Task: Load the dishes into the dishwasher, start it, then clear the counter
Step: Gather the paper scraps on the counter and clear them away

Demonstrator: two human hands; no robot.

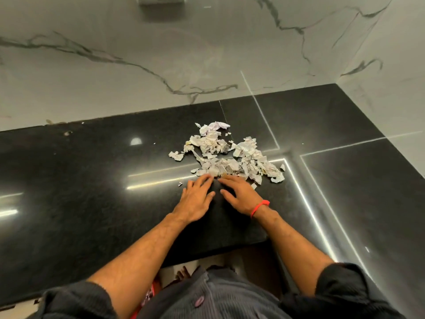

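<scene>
A heap of torn, crumpled paper scraps (226,154) lies on the black stone counter (92,180), near its middle. My left hand (195,199) lies flat on the counter with fingers straight, its fingertips touching the near edge of the heap. My right hand (239,195), with a red thread round the wrist, also lies flat beside it, fingers spread and reaching the scraps. Neither hand holds anything.
A white marble-patterned wall (161,54) rises behind the counter and turns at the right corner (338,84). A few stray scraps (180,184) lie left of the heap. The counter's front edge (207,254) is close to my body.
</scene>
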